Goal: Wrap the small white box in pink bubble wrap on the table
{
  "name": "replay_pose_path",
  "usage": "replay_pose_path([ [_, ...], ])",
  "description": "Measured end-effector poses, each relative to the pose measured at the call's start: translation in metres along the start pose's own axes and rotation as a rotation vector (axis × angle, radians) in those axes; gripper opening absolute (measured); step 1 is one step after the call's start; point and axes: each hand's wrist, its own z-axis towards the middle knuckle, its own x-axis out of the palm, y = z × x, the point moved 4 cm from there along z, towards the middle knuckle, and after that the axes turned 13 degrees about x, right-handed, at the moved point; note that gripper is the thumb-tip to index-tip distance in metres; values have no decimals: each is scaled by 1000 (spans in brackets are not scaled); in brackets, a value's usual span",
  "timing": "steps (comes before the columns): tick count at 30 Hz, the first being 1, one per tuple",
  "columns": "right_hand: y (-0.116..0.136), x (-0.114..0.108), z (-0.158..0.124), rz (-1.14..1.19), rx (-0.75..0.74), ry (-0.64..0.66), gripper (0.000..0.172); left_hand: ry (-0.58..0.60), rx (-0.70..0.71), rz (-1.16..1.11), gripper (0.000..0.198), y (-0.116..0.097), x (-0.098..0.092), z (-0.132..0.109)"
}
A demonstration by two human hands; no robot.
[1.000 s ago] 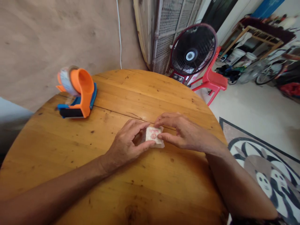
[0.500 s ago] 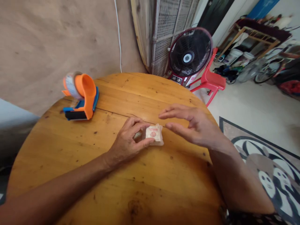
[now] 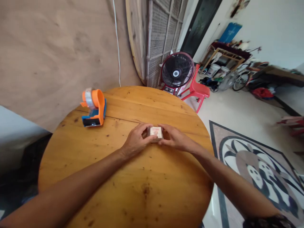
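A small, pale square packet (image 3: 156, 131) with red print on top and what looks like a clear wrapper sits on the round wooden table (image 3: 114, 177). My left hand (image 3: 137, 137) grips it from the left, thumb over the near edge and fingers at the far side. From the right, my right hand (image 3: 174, 137) closes on the opposite side, fingers at the far corner and thumb at the near one. Parts of the packet's sides are hidden by the fingers.
An orange and blue tape dispenser (image 3: 95, 107) with a tape roll stands at the table's left far side. Beyond the table are a fan (image 3: 177, 71) and a red chair (image 3: 199, 90). A panda-patterned mat (image 3: 258, 171) lies on the floor to the right.
My right hand was open and apart on the right; it has moved left and closed on the packet. My left hand keeps its hold. The camera view has shifted.
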Motion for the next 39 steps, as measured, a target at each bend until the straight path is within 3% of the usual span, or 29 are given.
replay_pose_path([
  [3, 2, 9, -5, 115, 54, -70, 51, -1, 13, -9, 33, -3, -3, -1],
  [8, 17, 12, -13, 153, 15, -11, 38, 18, 9, 14, 38, -5, -7, -12],
  [11, 19, 13, -20, 116, 61, -40, 50, 33, -52, -32, 52, -3, -3, -19],
  [16, 2, 20, -29, 180, 83, -84, 87, 87, -195, -205, 74, -4, -4, -26],
  [20, -14, 31, -40, 364, 71, -105, 94, 176, -296, -249, 92, -8, -13, -40],
  [26, -20, 44, -43, 479, 52, -211, 87, -5, -267, -305, 80, -20, -2, -60],
  [29, -18, 46, -40, 473, 22, -229, 76, -115, -248, -328, 72, -29, 8, -61],
  [32, -15, 49, -39, 445, 12, -260, 62, -138, -221, -339, 57, -35, 14, -58],
  [39, -13, 55, -38, 442, -26, -299, 47, -271, -195, -326, 53, -16, 22, -56],
])
